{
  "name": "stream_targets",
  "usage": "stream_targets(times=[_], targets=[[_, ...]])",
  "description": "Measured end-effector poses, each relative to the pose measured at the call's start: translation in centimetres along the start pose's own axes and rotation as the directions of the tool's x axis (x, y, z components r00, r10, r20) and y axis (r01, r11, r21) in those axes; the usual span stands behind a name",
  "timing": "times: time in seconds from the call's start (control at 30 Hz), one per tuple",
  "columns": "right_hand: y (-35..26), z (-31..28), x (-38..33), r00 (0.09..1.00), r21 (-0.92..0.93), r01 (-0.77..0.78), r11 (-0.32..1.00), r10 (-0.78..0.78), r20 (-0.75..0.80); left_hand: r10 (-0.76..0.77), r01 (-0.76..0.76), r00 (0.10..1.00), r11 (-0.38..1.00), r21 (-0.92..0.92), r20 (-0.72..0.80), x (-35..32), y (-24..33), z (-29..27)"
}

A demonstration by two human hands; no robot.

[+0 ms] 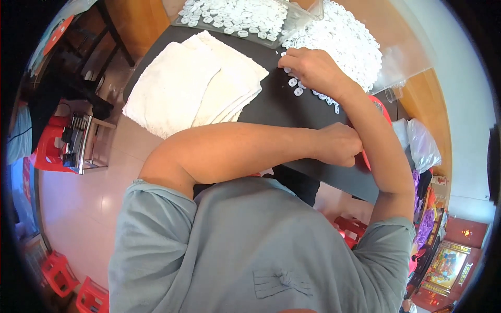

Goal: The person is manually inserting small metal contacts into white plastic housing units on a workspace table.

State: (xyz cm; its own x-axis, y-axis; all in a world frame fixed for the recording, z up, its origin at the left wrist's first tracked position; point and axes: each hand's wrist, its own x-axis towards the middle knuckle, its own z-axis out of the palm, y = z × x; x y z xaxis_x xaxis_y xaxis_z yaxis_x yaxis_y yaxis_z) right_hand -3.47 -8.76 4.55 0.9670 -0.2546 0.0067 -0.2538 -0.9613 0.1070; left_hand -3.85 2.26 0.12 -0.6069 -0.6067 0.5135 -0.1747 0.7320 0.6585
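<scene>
My right hand (315, 70) reaches to the front edge of a large heap of small white oval plastic pieces (342, 34). Its fingers are bent and pressed together over a few loose pieces (298, 92); whatever lies between the fingertips is hidden. Across my body stretches my left arm, ending in a closed left hand (339, 145) by a red container (386, 110), largely covered by my right forearm. What the left fist holds, if anything, cannot be seen. Left of the heap, a clear tray (265, 44) has more white oval pieces spread in it.
Folded cream towels (180, 78) cover the left part of the dark table (282, 112). A clear plastic bag (421, 143) sits beyond the red container, at the right. Red stools (58, 274) stand on the floor at the lower left.
</scene>
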Motion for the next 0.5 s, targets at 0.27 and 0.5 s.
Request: stream_targets(times=[0.27,0.5], targets=[[0.71,0.29,0.14,1.0,-0.016,0.002,1.0,-0.002,-0.018,-0.04,0.04,0.999,0.999,0.02,0.014,0.17,0.25,-0.36],[0.1,-0.43,0.73,0.999,-0.085,-0.023,0.996,0.025,0.029,-0.045,0.046,0.998,0.998,0.039,-0.035,0.05,0.51,-0.57]])
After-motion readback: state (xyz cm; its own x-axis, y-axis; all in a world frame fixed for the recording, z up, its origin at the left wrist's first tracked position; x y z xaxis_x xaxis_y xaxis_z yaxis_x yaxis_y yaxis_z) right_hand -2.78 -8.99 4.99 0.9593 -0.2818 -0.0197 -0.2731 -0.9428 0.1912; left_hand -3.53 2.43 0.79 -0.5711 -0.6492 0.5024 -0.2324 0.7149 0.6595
